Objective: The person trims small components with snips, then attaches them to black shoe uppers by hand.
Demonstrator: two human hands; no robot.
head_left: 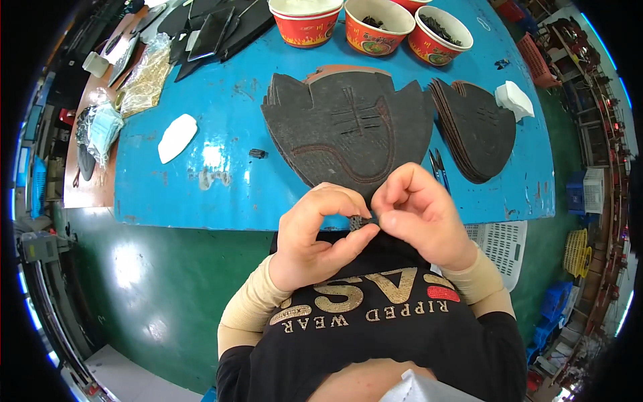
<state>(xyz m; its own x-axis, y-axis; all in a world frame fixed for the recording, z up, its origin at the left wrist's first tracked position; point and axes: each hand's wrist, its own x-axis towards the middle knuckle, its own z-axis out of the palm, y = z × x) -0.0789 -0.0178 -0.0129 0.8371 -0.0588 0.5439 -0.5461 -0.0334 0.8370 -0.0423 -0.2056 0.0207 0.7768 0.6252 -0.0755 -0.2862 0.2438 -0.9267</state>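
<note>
Just past the table's near edge, my left hand pinches a small dark ribbed piece between thumb and fingers. My right hand meets it there, thumb and forefinger pressed together; whatever they grip is too small to make out. Beyond both hands lies a large stack of dark grey shoe-upper pieces with brown stitched lines. To its right sits a second stack of smaller dark pieces. Dark tweezers rest between the stacks. Another small dark piece lies left of the large stack.
Red-and-white paper bowls line the far side, some holding dark bits. White pieces lie at left and right. A phone rests on dark material at the far left. A white plastic basket stands below the table's right edge.
</note>
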